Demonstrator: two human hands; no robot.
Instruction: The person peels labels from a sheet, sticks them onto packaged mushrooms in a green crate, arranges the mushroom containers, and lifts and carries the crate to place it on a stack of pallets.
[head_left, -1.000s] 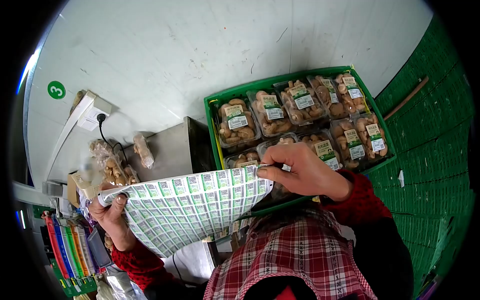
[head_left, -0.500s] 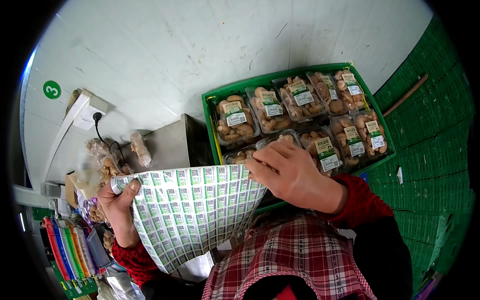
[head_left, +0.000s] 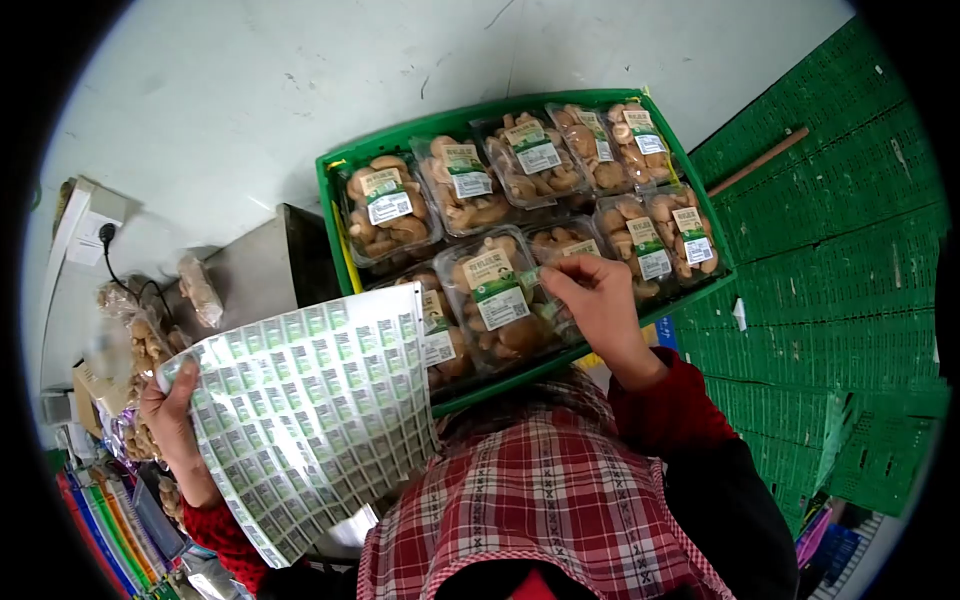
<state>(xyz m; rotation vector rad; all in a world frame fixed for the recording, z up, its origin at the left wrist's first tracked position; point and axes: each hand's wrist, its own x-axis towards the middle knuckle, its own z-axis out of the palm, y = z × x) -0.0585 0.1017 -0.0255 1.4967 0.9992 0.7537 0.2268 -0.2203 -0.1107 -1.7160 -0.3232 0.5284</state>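
Observation:
A sheet of small green and white stickers (head_left: 310, 420) hangs from my left hand (head_left: 178, 420), its thumb pressed on the sheet's left edge. My right hand (head_left: 600, 305) pinches a small sticker between thumb and fingertips, over the front row of packs in the green crate (head_left: 530, 375). Just left of those fingertips is a clear pack of mushrooms (head_left: 498, 300) with a label across its top. Further labelled packs (head_left: 388, 210) lie in two rows in the crate. The sheet's right edge overlaps the crate's front left corner.
Bagged mushrooms (head_left: 200, 290) lie on the metal surface at the left, near a black plug and cable (head_left: 107, 234). Coloured folders (head_left: 120, 520) stand at the lower left. Stacked green crates (head_left: 820, 300) fill the right side, with a wooden stick (head_left: 758, 162) against them.
My right hand has left the sheet's top edge and moved right over the packs, now with a small sticker. The sheet's right side has dropped. The view has shifted to the right.

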